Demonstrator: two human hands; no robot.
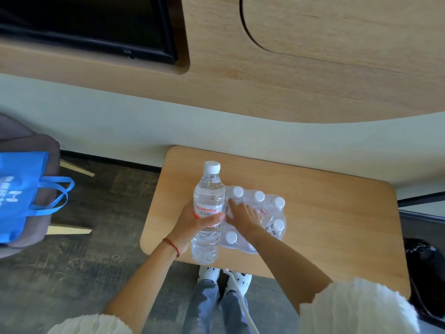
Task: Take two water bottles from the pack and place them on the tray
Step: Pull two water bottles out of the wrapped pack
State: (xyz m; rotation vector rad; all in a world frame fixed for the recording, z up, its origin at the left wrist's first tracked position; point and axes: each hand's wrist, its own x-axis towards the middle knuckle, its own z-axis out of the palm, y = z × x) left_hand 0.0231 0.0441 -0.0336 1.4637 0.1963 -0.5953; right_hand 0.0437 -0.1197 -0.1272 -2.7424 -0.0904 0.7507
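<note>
On the wooden table [325, 213], left grip [192, 222] clasps a bottle [208, 210]; right grip [243, 216] spread on the pack [267, 213].

Clear bottle [207, 213] with white cap and red-lettered label, pale wood-grain table [325, 213], blue bag [19, 194].

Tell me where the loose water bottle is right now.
In the head view, the loose water bottle is upright in the left hand, just left of the pack.

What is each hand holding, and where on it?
The left hand grips one water bottle around its middle, at the label. The right hand holds nothing; it rests on the plastic-wrapped pack.
</note>
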